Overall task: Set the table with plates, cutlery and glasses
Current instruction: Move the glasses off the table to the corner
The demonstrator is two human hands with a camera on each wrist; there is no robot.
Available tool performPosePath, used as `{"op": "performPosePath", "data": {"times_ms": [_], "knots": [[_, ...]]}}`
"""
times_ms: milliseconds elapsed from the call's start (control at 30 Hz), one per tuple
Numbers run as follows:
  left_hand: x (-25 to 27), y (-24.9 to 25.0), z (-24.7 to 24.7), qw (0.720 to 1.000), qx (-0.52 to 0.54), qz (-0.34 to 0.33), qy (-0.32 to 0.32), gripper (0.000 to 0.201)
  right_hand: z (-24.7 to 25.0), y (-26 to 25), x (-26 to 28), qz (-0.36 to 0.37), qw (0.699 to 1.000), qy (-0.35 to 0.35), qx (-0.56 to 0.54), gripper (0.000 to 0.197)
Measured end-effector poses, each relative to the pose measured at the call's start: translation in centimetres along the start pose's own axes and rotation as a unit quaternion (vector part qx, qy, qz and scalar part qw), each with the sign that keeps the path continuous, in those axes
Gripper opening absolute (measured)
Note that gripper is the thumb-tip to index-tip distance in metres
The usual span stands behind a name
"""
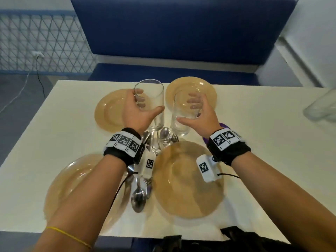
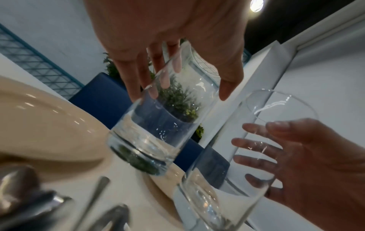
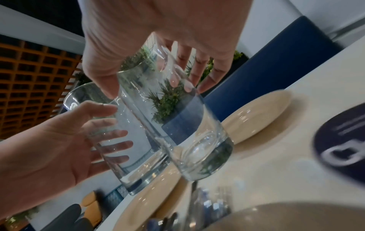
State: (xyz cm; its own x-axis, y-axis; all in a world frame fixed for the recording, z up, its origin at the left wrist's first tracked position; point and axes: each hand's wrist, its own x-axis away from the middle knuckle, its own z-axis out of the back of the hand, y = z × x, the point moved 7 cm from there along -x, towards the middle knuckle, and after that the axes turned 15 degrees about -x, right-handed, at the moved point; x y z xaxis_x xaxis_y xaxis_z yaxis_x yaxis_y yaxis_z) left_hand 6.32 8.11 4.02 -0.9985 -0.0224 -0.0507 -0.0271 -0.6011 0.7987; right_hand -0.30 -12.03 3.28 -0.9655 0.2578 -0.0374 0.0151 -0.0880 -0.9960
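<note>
My left hand point(image 1: 151, 103) grips a clear tumbler point(image 1: 157, 95) around its upper half, tilted and lifted over the table's middle. In the left wrist view, that hand point(image 2: 177, 96) wraps the same tumbler point(image 2: 150, 140). My right hand point(image 1: 187, 111) grips a second clear tumbler point(image 1: 180, 128) just to the right, and the two tumblers almost touch. The right wrist view shows this hand point(image 3: 158, 92) on its tumbler point(image 3: 197, 140). Four tan plates lie on the white table point(image 1: 254, 142): far left point(image 1: 109, 113), far right point(image 1: 205, 88), near left point(image 1: 69, 188) and near right point(image 1: 181, 193). Spoons and forks point(image 1: 164, 136) lie between them.
More cutlery point(image 1: 139, 195) lies between the two near plates, partly under my left wrist. A dark purple round coaster point(image 3: 345, 140) sits right of the glasses. A clear vessel point(image 1: 320, 110) stands at the table's right edge. A blue bench point(image 1: 181, 33) runs behind the table.
</note>
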Motion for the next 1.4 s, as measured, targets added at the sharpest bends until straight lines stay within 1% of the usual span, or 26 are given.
{"op": "performPosePath", "data": {"times_ms": [133, 233, 333, 400, 467, 600, 733, 867, 1033, 1133, 1267, 1400], "knots": [[3.1, 5.0, -7.1, 0.999, 0.030, 0.003, -0.025, 0.067, 9.5, 0.5, 1.0, 0.003, 0.999, 0.033, 0.034, 0.075], [5.2, 7.9, -11.6, 0.998, 0.033, 0.002, -0.054, 0.068, 15.3, 1.4, 1.6, -0.011, 0.997, 0.058, 0.049, 0.075], [6.8, 10.8, -16.0, 0.995, 0.031, -0.014, -0.091, 0.068, 20.7, 2.4, 2.5, -0.021, 0.993, 0.107, 0.053, 0.075], [7.7, 12.5, -19.0, 0.991, 0.031, -0.036, -0.129, 0.070, 24.2, 3.4, 3.4, -0.030, 0.987, 0.148, 0.049, 0.075], [8.8, 14.4, -21.9, 0.984, 0.022, -0.056, -0.166, 0.071, 27.4, 3.8, 4.5, -0.035, 0.983, 0.175, 0.050, 0.075], [11.4, 17.7, -28.0, 0.971, 0.001, -0.075, -0.227, 0.072, 34.0, 5.2, 6.7, -0.055, 0.970, 0.234, 0.043, 0.074], [13.9, 21.3, -34.1, 0.957, -0.019, -0.104, -0.270, 0.073, 40.9, 6.4, 8.2, -0.073, 0.957, 0.280, 0.032, 0.074], [16.5, 24.7, -40.4, 0.949, -0.037, -0.113, -0.290, 0.074, 48.4, 7.8, 9.2, -0.084, 0.951, 0.296, 0.034, 0.074], [18.7, 27.6, -46.5, 0.946, -0.058, -0.106, -0.302, 0.075, 55.4, 9.3, 9.4, -0.090, 0.950, 0.294, 0.043, 0.074], [19.4, 29.3, -49.3, 0.945, -0.068, -0.106, -0.300, 0.075, 58.4, 10.2, 8.8, -0.091, 0.949, 0.299, 0.031, 0.075], [19.8, 30.4, -51.7, 0.947, -0.068, -0.110, -0.295, 0.077, 60.5, 11.1, 7.8, -0.095, 0.950, 0.295, 0.019, 0.078], [19.5, 31.1, -52.8, 0.954, -0.063, -0.123, -0.268, 0.079, 61.6, 11.6, 6.6, -0.100, 0.951, 0.292, 0.013, 0.081]]}}
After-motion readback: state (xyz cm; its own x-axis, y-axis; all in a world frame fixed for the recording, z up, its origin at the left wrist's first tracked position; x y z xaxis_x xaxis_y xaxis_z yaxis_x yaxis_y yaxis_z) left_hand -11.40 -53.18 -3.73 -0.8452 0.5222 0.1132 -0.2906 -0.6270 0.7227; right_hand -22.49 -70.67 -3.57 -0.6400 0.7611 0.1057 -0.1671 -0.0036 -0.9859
